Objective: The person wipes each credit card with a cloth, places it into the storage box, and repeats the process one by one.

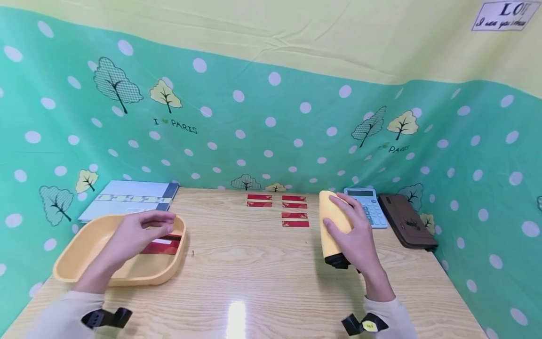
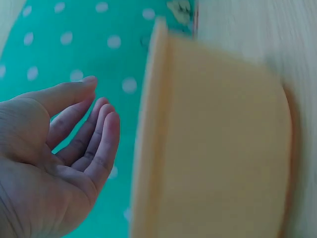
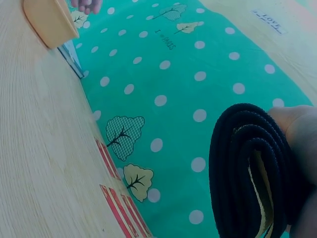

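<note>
On the right, my right hand (image 1: 359, 242) grips a rolled yellow cloth (image 1: 328, 228) with a dark end, held above the table. In the right wrist view, the end of the roll (image 3: 229, 163) shows dark layers folded round a yellow inside. My left hand (image 1: 131, 235) hovers over a tan plastic basin (image 1: 123, 282), thumb and fingers loosely bent with nothing between them. Red cards or packets (image 1: 163, 247) lie in the basin, partly hidden by that hand. The left wrist view has the left hand (image 2: 64, 158) apart from the basin wall (image 2: 228, 139).
Several red cards (image 1: 295, 223) lie in two columns toward the back of the wooden table (image 1: 237, 263). A blue calculator (image 1: 372, 212) and a brown zipped case (image 1: 406, 221) are at right. Behind the basin lies a white and blue folder (image 1: 135, 190). A green dotted curtain (image 1: 254, 113) encloses the table.
</note>
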A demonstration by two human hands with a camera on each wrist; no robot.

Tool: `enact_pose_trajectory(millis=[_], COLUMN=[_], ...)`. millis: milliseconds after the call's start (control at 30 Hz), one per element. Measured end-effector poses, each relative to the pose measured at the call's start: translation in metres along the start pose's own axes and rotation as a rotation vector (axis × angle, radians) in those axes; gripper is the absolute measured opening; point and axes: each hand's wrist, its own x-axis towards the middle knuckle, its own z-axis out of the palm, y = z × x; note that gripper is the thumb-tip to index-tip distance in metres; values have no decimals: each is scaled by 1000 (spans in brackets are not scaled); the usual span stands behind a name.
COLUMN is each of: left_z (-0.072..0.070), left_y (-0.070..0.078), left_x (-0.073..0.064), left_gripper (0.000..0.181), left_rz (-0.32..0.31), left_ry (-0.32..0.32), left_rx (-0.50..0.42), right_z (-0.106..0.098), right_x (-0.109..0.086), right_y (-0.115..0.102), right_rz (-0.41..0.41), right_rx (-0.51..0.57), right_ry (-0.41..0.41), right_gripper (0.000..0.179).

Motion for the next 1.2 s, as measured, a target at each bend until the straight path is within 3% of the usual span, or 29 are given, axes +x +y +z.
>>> enact_pose_trajectory(millis=[133,267,600,967,1200], left_z=[21,45,105,135,160], left_y=[24,42,68,93,98], left_x=[6,15,42,74,96], left_gripper=[39,34,32,34,35], left_rz=[50,107,162,163,170], left_ry=[-29,-47,-133,-178,-201], left_rx=[-55,-49,-99,-116,-179], right_z=[-3,-6,-13,-12,-10], right_x=[-1,0,1,4,4], right_y=[3,6,9,10,10], right_rz=[5,18,30,40,37], right_rx=[-1,-8,-10,18,22], right_ry=[5,13,35,52,45], right_gripper=[54,53,56,55,55])
